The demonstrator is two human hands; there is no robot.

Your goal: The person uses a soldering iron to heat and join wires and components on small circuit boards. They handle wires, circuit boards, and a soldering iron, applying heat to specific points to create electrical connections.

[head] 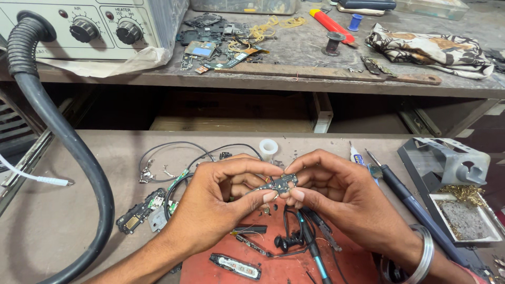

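Dark, thin and studded with tiny parts, a small circuit board [280, 184] is pinched between both hands above the near middle of the worktop [58, 221]. The left hand [221, 202] is closed on the board's left end, thumb and forefinger pressed together on it; the right hand [336, 192] is clamped on the right end in the same way, and a plain metal bangle [423, 255] is worn on that wrist. Under the hands a red rubber mat [273, 268] is laid at the near edge, strewn with black cables, a slim dark pair of tweezers [322, 227] and a flat oblong part [235, 266]. To the left, on the bare dusty surface, a green-edged flex strip [179, 180] and a black module [138, 213] are seen beside looped thin wires. A thick ribbed black hose [63, 137] is curved along the left side. Toward the right edge a dark-handled soldering iron [415, 208] is rested by a grey metal stand [447, 160] with brass wool and a sponge. On the shelf behind, a beige hot-air station [89, 26] with two knobs, scrap boards and a patterned cloth [428, 50] are kept.
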